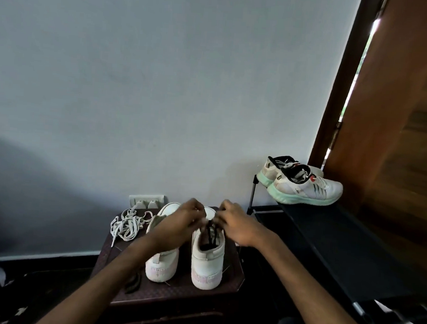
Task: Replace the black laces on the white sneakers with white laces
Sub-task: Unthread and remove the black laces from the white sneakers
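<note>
**Pinching black lace on R sneaker: item list**

1. L hand (187, 217) & R hand (235, 226): fingers curled, tips pinching the black lace (211, 233) at its toe end, knuckles nearly meeting.
2. R white canvas sneaker (206, 262): heel toward camera, black lace threaded through its eyelets.
3. L white canvas sneaker (162, 262): just beside no. 2, partly under the L forearm; lacing can't be told.
4. Tangled white flat laces (127, 225): far-L corner of the stool, apart from both sneakers.
5. Loose black strip (133, 281): near-L edge, poss. a lace.
6. Dark maroon plastic stool (232, 274): bears nos. 2–5.
7. Black shoe rack (340, 246): R of stool, w/ mint-soled white trainers (304, 184) on top.
</note>
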The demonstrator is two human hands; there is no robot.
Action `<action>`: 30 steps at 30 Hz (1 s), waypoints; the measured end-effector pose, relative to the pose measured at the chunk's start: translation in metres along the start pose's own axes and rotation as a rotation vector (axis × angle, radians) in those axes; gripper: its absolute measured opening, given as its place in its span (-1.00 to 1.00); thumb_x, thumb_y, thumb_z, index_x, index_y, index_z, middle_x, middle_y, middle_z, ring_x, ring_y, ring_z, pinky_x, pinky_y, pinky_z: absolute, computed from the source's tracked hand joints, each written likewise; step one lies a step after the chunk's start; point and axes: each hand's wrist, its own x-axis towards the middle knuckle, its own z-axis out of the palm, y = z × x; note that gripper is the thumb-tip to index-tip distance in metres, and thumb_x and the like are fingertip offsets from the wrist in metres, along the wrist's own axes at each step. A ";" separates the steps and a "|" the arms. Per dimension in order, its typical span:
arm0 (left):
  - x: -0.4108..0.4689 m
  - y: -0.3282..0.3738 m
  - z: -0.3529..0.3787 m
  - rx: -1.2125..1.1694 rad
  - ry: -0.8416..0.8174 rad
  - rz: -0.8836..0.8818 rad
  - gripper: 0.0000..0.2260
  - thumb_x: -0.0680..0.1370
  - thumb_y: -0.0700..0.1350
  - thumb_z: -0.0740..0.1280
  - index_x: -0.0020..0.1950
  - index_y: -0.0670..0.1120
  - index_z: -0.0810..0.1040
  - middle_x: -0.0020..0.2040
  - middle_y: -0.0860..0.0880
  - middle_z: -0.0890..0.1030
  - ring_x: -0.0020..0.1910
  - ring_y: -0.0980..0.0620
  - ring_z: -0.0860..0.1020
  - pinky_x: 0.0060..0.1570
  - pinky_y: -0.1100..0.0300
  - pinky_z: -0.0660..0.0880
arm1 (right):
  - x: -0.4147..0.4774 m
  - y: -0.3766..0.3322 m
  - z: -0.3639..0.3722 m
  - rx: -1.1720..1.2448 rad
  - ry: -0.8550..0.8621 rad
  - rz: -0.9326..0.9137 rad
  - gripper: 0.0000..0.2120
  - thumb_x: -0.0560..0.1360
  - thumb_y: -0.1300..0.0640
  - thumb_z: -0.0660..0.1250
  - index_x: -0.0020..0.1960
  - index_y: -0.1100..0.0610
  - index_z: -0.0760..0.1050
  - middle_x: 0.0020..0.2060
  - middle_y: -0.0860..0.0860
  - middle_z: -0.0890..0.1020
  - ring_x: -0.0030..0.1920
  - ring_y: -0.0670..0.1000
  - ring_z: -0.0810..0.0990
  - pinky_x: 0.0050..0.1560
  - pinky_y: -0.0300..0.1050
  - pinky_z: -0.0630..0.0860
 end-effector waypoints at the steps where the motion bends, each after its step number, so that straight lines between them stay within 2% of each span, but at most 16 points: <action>1: 0.002 0.000 -0.008 -0.218 0.058 -0.095 -0.77 0.64 -0.03 0.21 -0.13 -0.05 0.56 0.05 -0.09 0.49 -0.05 0.24 0.46 -0.04 0.27 0.37 | 0.002 0.001 -0.004 0.140 0.023 0.064 -0.67 0.68 0.03 0.10 0.10 0.24 0.54 0.06 0.11 0.43 0.15 0.12 0.45 0.12 0.02 0.42; 3: 0.007 0.003 -0.028 -0.528 0.175 -0.314 -0.67 0.64 0.12 0.15 -0.07 -0.07 0.57 -0.06 -0.10 0.58 -0.07 0.10 0.52 -0.12 0.21 0.42 | 0.001 -0.001 -0.016 0.530 0.048 0.235 -0.52 0.68 -0.09 0.05 0.00 0.28 0.54 -0.06 0.10 0.50 0.05 0.08 0.50 -0.04 -0.08 0.39; 5: 0.012 0.001 -0.054 -0.752 0.292 -0.427 -0.54 0.65 0.16 0.06 -0.05 -0.14 0.59 -0.12 -0.07 0.60 -0.10 0.03 0.55 -0.17 0.13 0.46 | 0.001 0.000 -0.031 1.005 0.142 0.394 -0.46 0.61 -0.29 0.05 -0.19 0.12 0.53 -0.17 -0.01 0.55 -0.01 0.02 0.55 -0.08 -0.08 0.44; 7: 0.016 -0.006 -0.082 -0.915 0.441 -0.483 -0.54 0.65 0.18 0.04 -0.12 -0.12 0.53 -0.10 -0.05 0.60 -0.11 0.00 0.55 -0.17 0.10 0.47 | 0.001 0.010 -0.049 1.367 0.296 0.480 -0.50 0.59 -0.28 0.09 -0.32 0.05 0.41 -0.27 -0.03 0.58 -0.09 0.01 0.59 -0.05 -0.01 0.45; 9: 0.015 -0.024 -0.105 -0.912 0.564 -0.547 -0.56 0.65 0.18 0.05 -0.18 -0.09 0.47 -0.08 -0.06 0.60 -0.13 -0.05 0.55 -0.11 0.05 0.46 | 0.006 0.016 -0.070 1.491 0.444 0.579 -0.54 0.63 -0.19 0.09 -0.35 0.04 0.34 -0.31 -0.03 0.57 -0.18 0.00 0.60 -0.01 0.01 0.43; 10: 0.016 -0.035 -0.110 -0.735 0.560 -0.571 -0.57 0.65 0.17 0.07 -0.19 -0.10 0.49 -0.07 -0.10 0.61 -0.11 -0.09 0.55 -0.07 0.04 0.44 | 0.011 0.018 -0.077 1.445 0.499 0.634 -0.57 0.65 -0.12 0.10 -0.34 0.03 0.34 -0.31 -0.03 0.56 -0.21 -0.01 0.59 -0.03 -0.02 0.43; 11: 0.016 -0.044 -0.112 -0.448 0.478 -0.592 -0.58 0.65 0.14 0.10 -0.16 -0.13 0.54 -0.05 -0.14 0.62 -0.07 -0.12 0.56 -0.03 0.04 0.43 | 0.017 0.017 -0.081 1.340 0.527 0.684 -0.62 0.65 -0.06 0.11 -0.32 0.03 0.35 -0.31 -0.04 0.55 -0.25 -0.03 0.59 -0.09 -0.07 0.42; 13: 0.015 -0.051 -0.100 0.035 0.212 -0.613 -0.61 0.64 0.11 0.17 -0.02 -0.19 0.59 0.06 -0.20 0.63 0.03 -0.16 0.58 0.04 0.06 0.45 | 0.031 0.008 -0.079 1.098 0.525 0.704 -0.70 0.63 0.00 0.13 -0.25 0.04 0.39 -0.32 -0.04 0.55 -0.33 -0.05 0.56 -0.18 -0.14 0.38; 15: 0.014 -0.039 -0.079 0.299 -0.031 -0.622 -0.60 0.61 0.13 0.19 0.15 -0.18 0.54 0.18 -0.22 0.59 0.15 -0.19 0.55 0.08 0.07 0.45 | 0.045 0.003 -0.064 0.884 0.441 0.666 -0.75 0.62 0.04 0.17 -0.18 0.11 0.46 -0.33 0.01 0.56 -0.41 -0.03 0.51 -0.30 -0.19 0.34; 17: 0.015 -0.019 -0.057 0.427 -0.061 -0.571 -0.59 0.61 0.12 0.20 0.27 -0.18 0.46 0.27 -0.21 0.52 0.26 -0.20 0.48 0.16 0.04 0.43 | 0.050 -0.005 -0.040 0.591 0.271 0.602 -0.75 0.60 0.05 0.22 -0.10 0.19 0.56 -0.27 0.10 0.62 -0.39 0.01 0.54 -0.36 -0.20 0.37; 19: 0.019 -0.005 -0.032 0.430 0.018 -0.431 -0.57 0.60 0.10 0.23 0.34 -0.17 0.39 0.31 -0.18 0.45 0.31 -0.17 0.40 0.23 -0.02 0.41 | 0.052 -0.007 -0.017 0.207 0.121 0.552 -0.66 0.60 -0.01 0.23 0.06 0.26 0.60 -0.03 0.20 0.65 -0.07 0.13 0.63 -0.10 -0.12 0.46; 21: 0.022 0.003 -0.008 0.310 0.049 -0.297 -0.55 0.57 0.11 0.28 0.36 -0.13 0.39 0.30 -0.12 0.44 0.30 -0.12 0.40 0.25 -0.01 0.40 | 0.047 -0.005 -0.006 -0.011 0.136 0.435 -0.61 0.59 -0.06 0.24 0.24 0.22 0.51 0.19 0.21 0.54 0.23 0.21 0.49 0.21 -0.03 0.38; 23: 0.026 0.004 0.010 0.197 0.027 -0.257 -0.56 0.52 0.11 0.34 0.30 -0.11 0.43 0.23 -0.10 0.50 0.23 -0.10 0.47 0.19 0.00 0.42 | 0.035 0.002 0.000 0.102 0.134 0.319 -0.61 0.54 -0.10 0.32 0.26 0.11 0.48 0.19 0.12 0.52 0.23 0.14 0.45 0.27 -0.02 0.39; 25: 0.028 -0.001 0.026 0.182 0.014 -0.251 -0.59 0.48 0.02 0.37 0.26 -0.11 0.41 0.20 -0.10 0.52 0.20 -0.11 0.50 0.14 0.02 0.43 | 0.021 0.012 0.011 0.300 0.060 0.263 -0.63 0.46 -0.10 0.43 0.18 0.05 0.49 0.04 0.01 0.56 0.04 -0.01 0.53 0.12 -0.07 0.49; 27: 0.027 -0.008 0.039 0.187 0.029 -0.262 -0.61 0.47 -0.08 0.36 0.26 -0.12 0.39 0.19 -0.10 0.53 0.19 -0.12 0.51 0.11 0.02 0.43 | 0.010 0.018 0.026 0.489 0.042 0.255 -0.62 0.39 -0.06 0.52 0.10 0.04 0.48 -0.11 -0.06 0.56 -0.16 -0.10 0.52 -0.03 -0.08 0.52; 30: 0.021 -0.019 0.055 0.139 0.131 -0.283 -0.65 0.48 -0.16 0.34 0.25 -0.08 0.40 0.17 -0.07 0.58 0.17 -0.09 0.53 0.07 0.01 0.47 | 0.004 0.030 0.035 0.600 0.194 0.266 -0.63 0.29 -0.05 0.57 -0.03 0.01 0.47 -0.18 -0.08 0.59 -0.21 -0.10 0.55 -0.07 -0.07 0.56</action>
